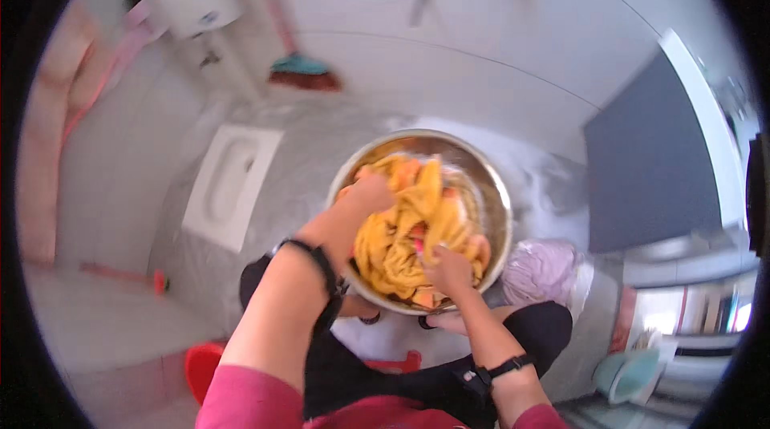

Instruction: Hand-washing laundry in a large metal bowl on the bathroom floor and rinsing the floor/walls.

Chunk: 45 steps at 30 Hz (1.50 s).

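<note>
A large round metal basin [504,216] stands on the floor before me, close to my feet. Heaped inside it is a bulky yellow cloth [393,248] with orange and pink patches, twisted into folds. My left hand [371,192] is closed on the cloth at the basin's left side, its fingertips partly hidden by blur. At the lower right of the heap, my right hand [449,270] grips a fold that runs up toward the far rim. Both wrists wear dark bands.
A white squat toilet [228,188] is set in the floor at left. Beyond it a broom [305,72] leans against the wall. To the right are a grey cabinet [654,160], white foam [545,188] on the floor and a lavender bundle [541,271]. Red plastic [204,369] shows beside my left leg.
</note>
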Motion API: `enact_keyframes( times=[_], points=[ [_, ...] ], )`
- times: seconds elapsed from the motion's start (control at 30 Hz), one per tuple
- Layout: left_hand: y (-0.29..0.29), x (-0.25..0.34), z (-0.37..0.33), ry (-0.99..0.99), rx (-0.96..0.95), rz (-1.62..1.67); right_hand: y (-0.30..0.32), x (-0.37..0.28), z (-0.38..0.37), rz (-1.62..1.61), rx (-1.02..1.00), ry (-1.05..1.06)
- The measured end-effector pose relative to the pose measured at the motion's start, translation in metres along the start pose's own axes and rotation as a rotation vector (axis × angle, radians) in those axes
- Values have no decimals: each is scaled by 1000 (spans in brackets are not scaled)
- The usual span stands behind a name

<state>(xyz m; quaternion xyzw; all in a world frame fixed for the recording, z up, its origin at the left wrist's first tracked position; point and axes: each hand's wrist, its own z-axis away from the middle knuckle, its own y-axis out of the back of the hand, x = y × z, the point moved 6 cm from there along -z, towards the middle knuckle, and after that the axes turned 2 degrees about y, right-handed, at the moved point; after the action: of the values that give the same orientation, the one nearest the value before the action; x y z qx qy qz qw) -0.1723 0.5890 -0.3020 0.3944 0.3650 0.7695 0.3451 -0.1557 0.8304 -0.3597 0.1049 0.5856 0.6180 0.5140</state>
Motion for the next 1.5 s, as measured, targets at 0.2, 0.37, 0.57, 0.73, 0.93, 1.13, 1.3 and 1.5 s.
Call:
enact_keyframes(
  times=[0.2, 0.37, 0.57, 0.73, 0.93, 1.13, 1.3, 1.5],
  points=[
    [106, 130, 35, -124, 210, -220, -40, 14, 33, 84, -60, 120],
    [132, 228, 106, -425, 127, -220, -100, 62, 49, 254, -309, 96],
    [133, 280, 128, -579, 78, -138, -104, 85, 57, -369, -247, -153],
    [37, 164, 43, -254, -66, -273, -86, 9, 60, -381, -63, -118],
    [-77, 85, 47, 170, -175, -203, -54, -8, 65, 21, -135, -31],
    [-115, 39, -12, 154, -172, -215, -79, -1, 6, 128, -372, -7],
    [-126, 19, -75, 110, -249, -117, -77, 29, -45, 50, -427, -29],
    [-156, 12, -154, 267, -209, 36, -70, 70, -130, -29, -359, -204]
  ],
)
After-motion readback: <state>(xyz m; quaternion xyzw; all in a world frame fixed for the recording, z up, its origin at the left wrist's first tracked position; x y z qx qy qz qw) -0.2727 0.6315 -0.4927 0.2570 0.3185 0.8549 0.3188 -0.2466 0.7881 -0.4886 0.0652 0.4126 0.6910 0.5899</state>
